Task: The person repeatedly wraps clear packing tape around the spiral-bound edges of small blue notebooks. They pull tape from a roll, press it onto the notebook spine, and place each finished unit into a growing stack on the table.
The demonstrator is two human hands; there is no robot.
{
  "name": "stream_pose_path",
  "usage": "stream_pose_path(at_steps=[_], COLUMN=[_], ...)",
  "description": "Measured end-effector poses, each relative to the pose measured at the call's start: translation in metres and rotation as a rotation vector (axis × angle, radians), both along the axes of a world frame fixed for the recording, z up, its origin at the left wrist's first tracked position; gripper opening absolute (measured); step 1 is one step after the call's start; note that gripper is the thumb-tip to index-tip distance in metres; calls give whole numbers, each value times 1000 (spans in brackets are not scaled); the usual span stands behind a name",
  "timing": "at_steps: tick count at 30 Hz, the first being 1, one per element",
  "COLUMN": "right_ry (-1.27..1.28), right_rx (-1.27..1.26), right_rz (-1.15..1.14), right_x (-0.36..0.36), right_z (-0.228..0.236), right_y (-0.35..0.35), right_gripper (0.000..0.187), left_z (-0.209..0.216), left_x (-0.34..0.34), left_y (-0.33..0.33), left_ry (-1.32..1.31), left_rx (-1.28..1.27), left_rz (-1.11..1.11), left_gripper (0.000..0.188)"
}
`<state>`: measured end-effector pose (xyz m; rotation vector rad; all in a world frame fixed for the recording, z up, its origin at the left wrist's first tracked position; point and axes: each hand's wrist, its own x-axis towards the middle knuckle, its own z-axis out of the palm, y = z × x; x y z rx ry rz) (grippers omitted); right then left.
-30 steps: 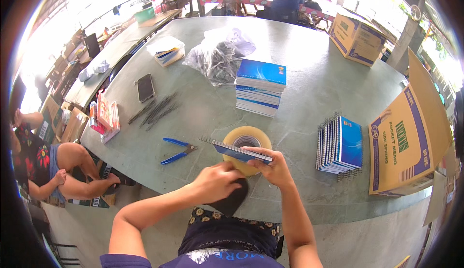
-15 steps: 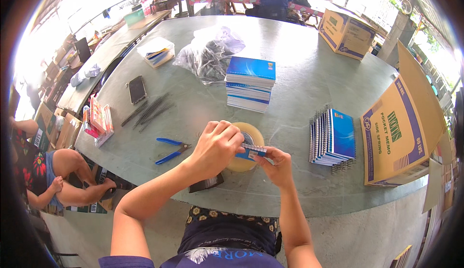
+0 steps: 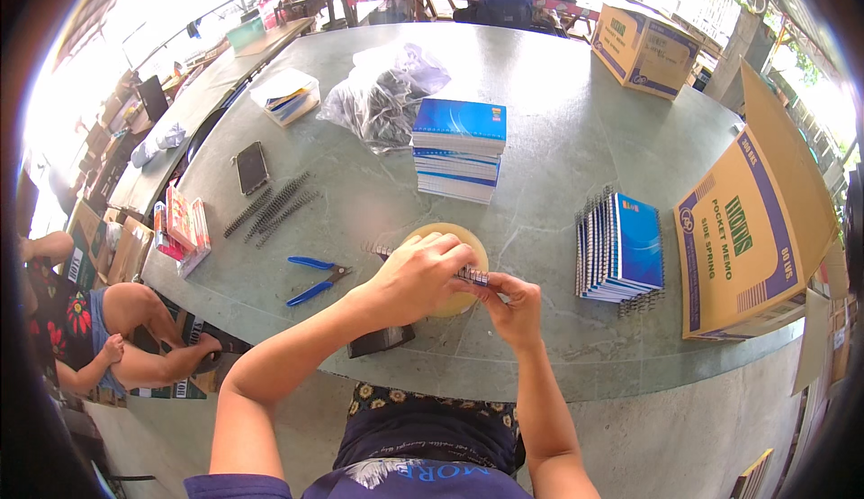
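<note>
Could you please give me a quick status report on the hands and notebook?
Left hand at the coil, right hand pinching the notebook. Notebook mostly hidden. Tape roll under the hands.

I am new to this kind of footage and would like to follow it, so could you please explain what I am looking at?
There is no machine here: a person works with two bare hands. A wide fisheye camera on the head looks down, so straight edges bend near the rim. The right hand pinches a small spiral-edged notebook, mostly hidden; the left hand is at its edge, its exact grip unclear. On the green-grey table lie a tape roll, blue-handled cutters, dark wire spirals and a phone. Farther off stands a stack of blue notebooks; to the right, spiral-bound ones and an open cardboard box.
</note>
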<state>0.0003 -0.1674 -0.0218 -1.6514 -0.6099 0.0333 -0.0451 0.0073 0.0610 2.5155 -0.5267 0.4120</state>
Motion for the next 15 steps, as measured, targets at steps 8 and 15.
stream_pose_path(at_steps=[8,15], right_ry=[-18,-36], right_rx=[10,-6], right_rz=[-21,-16], right_x=[0,2], right_z=[-2,-7], right_y=[1,-3], right_gripper=[15,17], left_z=[-8,-8], left_x=[4,6], left_y=[-11,-16], left_ry=[-69,-92], left_rx=[5,-49], left_rz=[-120,-156], left_gripper=[19,18])
